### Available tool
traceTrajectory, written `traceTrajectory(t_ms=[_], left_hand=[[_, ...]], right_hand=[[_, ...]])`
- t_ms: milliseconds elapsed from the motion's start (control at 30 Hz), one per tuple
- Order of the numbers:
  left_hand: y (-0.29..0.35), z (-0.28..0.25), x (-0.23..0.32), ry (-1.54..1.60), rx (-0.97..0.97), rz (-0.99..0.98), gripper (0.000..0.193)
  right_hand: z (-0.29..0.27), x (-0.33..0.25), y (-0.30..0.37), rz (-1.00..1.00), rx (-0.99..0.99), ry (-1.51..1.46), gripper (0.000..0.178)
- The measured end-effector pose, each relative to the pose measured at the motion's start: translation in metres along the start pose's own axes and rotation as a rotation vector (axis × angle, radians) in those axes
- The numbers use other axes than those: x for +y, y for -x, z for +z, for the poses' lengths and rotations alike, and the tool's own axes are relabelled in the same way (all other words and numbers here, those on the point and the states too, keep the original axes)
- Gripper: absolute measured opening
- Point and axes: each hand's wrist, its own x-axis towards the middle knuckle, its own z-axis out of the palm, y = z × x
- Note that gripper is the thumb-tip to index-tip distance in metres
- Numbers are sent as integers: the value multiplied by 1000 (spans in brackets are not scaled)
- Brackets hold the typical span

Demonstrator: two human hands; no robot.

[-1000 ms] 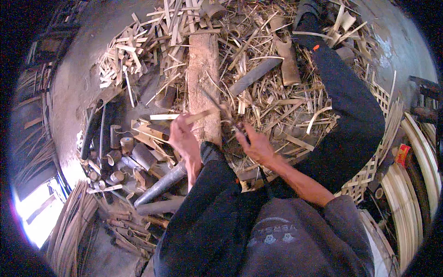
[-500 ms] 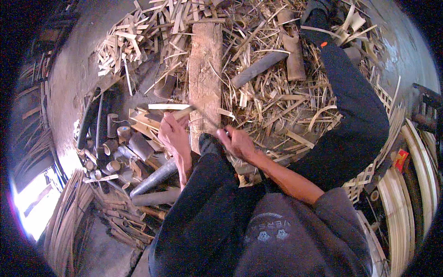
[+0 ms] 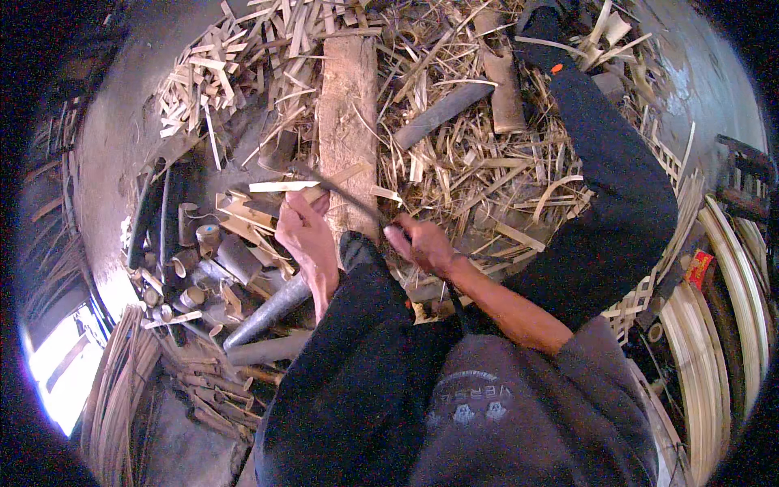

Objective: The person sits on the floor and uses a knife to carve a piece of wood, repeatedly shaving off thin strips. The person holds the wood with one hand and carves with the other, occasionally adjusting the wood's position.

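My left hand (image 3: 305, 234) is closed around a short bamboo strip (image 3: 350, 172), which slants up to the right over a thick wooden plank (image 3: 347, 122). A knife (image 3: 350, 200) is gripped in my right hand (image 3: 423, 243). Its dark blade reaches up and left across the strip, close to my left fingers; whether the edge bites into the strip I cannot tell. Another pale strip (image 3: 280, 187) juts out left beside my left fingertips. My foot (image 3: 357, 243) is by the plank's near end.
Bamboo shavings (image 3: 487, 183) cover the floor right of the plank, with bamboo tubes (image 3: 445, 114) among them. Cut strips (image 3: 203, 77) are heaped at the far left. Short bamboo pieces (image 3: 239, 258) lie left of my hand. Long strip bundles (image 3: 694, 365) stand at right.
The knife blade has swung farther left across the strip, with more of its length showing. Both hands keep their grips. The whole view has shifted slightly.
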Motion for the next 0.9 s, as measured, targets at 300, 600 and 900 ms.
traceTrajectory(t_ms=[300,600,900], left_hand=[[-3,3,-4,51,31,-26,44],[3,7,-40,215,-3,-4,42],[-101,-57,-56,1336,195,-109,42]], right_hand=[[11,28,-4,257,90,-120,47],[2,36,-7,272,29,-111,53],[20,81,-11,269,130,8,50]])
